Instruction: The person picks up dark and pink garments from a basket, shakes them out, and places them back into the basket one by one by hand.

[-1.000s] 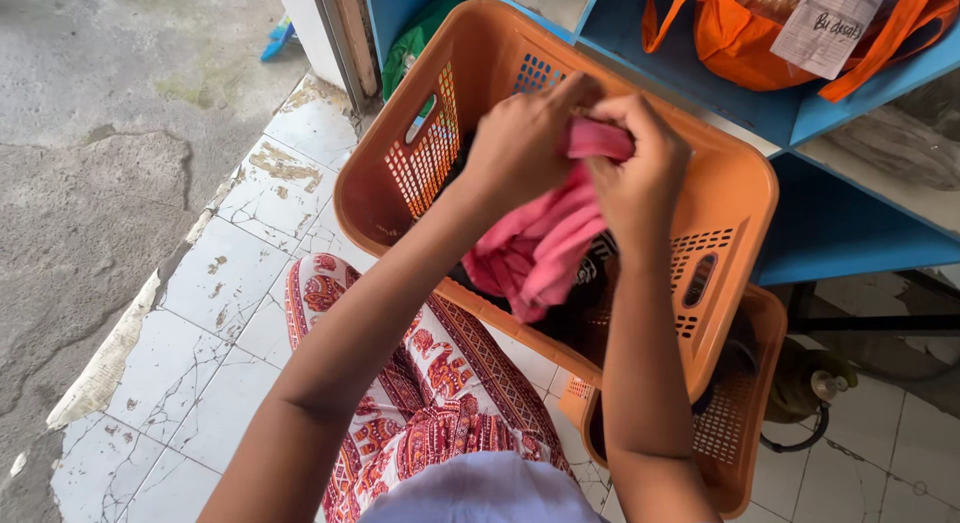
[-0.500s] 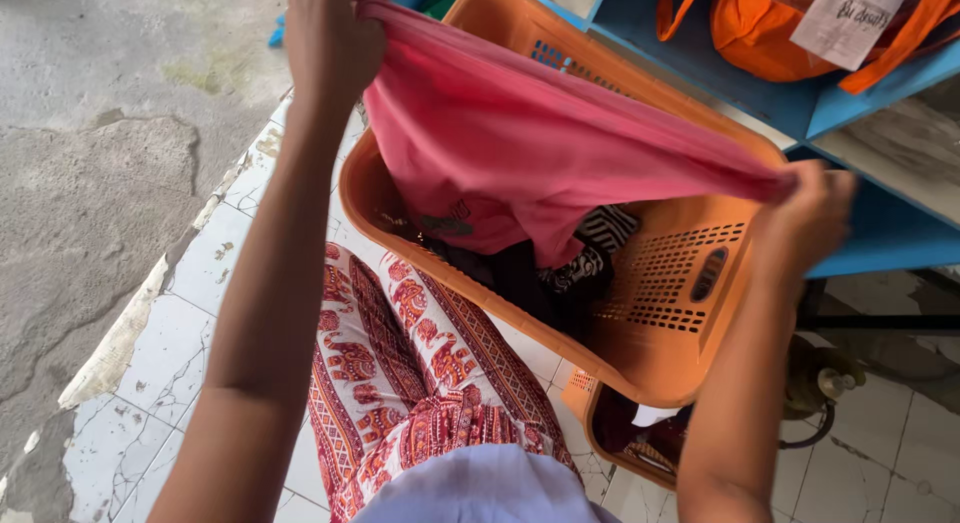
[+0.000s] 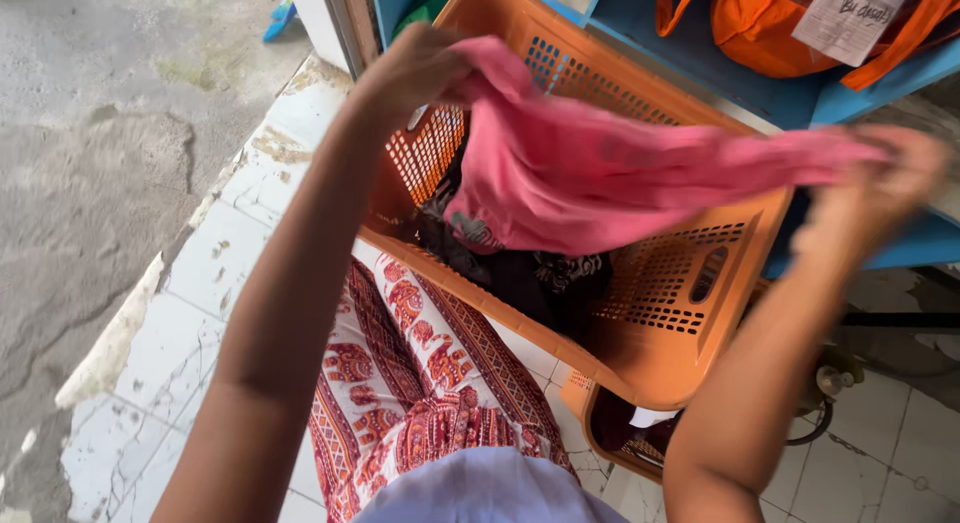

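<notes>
The left hand (image 3: 415, 73) grips one end of a pink garment (image 3: 600, 173) at eleven o'clock. The right hand (image 3: 880, 198), blurred, seems closed on the other end at three o'clock, above the orange laundry basket (image 3: 660, 303).

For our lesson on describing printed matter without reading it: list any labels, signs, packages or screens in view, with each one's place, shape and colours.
Paper label: top right, lying on the orange bag in the blue shelf; a white, roughly rectangular sheet with dark handwriting.
Small patch: on the lower edge of the pink garment stretched between both hands; pale, too small to make out.
No screens or signs show.
</notes>
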